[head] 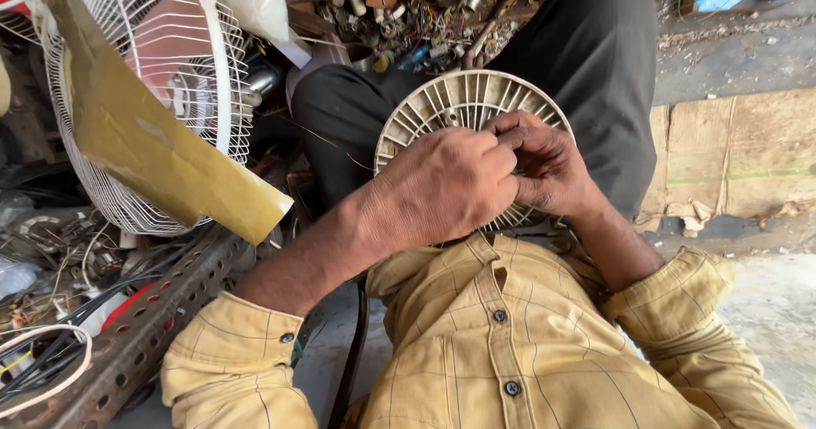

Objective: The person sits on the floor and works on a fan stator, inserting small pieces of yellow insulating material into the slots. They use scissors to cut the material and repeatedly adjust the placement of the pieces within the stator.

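Note:
A round cream plastic fan cover (459, 102) with radial slots rests on my lap against my dark trousers. My left hand (442, 187) lies over its lower middle, fingers curled onto it. My right hand (544, 165) meets it from the right, fingertips pinched together at the cover's centre; whatever small part they hold is hidden. Both arms wear rolled yellow checked sleeves.
A white wire fan guard (170, 97) with a brown cardboard strip (153, 140) leans at the left. A rusty perforated metal angle bar (144, 327) and tangled wires (51, 344) lie lower left. Cardboard sheets (739, 153) cover the floor at right. Scrap parts crowd the top.

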